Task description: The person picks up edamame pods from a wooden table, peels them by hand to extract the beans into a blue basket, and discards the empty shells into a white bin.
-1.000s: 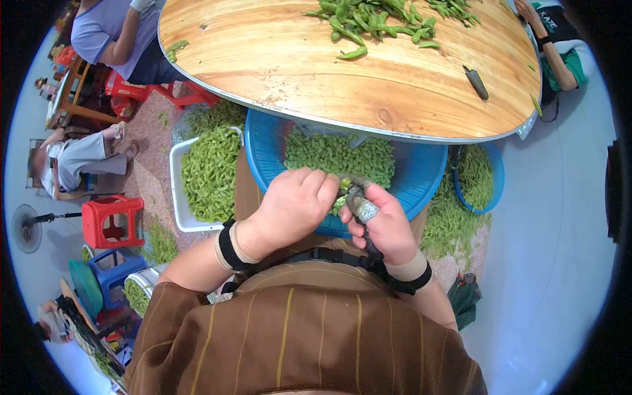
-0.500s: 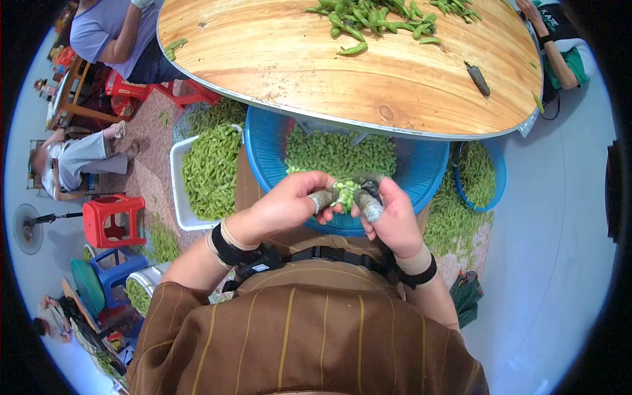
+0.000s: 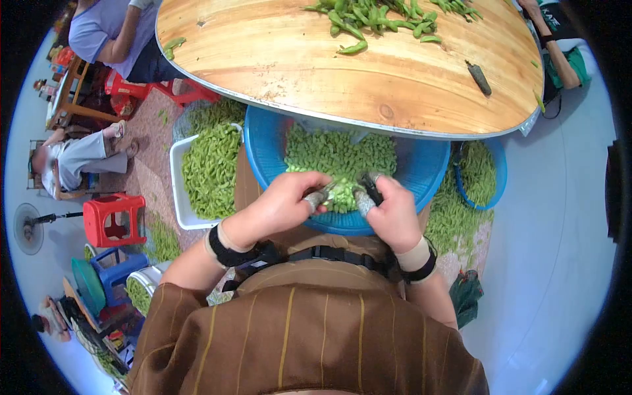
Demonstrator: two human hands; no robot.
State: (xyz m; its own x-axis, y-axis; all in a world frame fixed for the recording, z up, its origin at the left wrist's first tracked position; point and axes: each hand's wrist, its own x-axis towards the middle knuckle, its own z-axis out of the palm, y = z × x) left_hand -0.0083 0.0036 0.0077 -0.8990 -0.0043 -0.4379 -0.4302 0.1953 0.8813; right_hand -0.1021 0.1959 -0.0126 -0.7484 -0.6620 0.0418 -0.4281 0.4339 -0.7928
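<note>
Both of my hands are over the near side of a blue plastic basin (image 3: 263,141), which holds a heap of shelled green beans (image 3: 342,150). My left hand (image 3: 296,193) is closed, its thumb wrapped in a grey, dirt-stained cover and its fingers curled. My right hand (image 3: 394,207) is closed too, with a grey wrap on the thumb and dark coverings at the fingertips. Bright green beans (image 3: 342,195) show between the two hands. What the fingertips pinch is too small and blurred to make out. Black-and-tan bands circle both wrists.
A wooden tabletop (image 3: 283,59) overhangs the basin's far side, bearing green pods (image 3: 375,20) and a dark finger-shaped object (image 3: 478,78). A white tub (image 3: 181,174) of pods stands left; a blue basket (image 3: 499,174) of pods stands right. Red stool (image 3: 108,214) and seated people are farther left.
My right hand has turned slightly, and its thumb has shifted a little left and up. My left fingers have drawn in slightly. More bright green shows between the hands.
</note>
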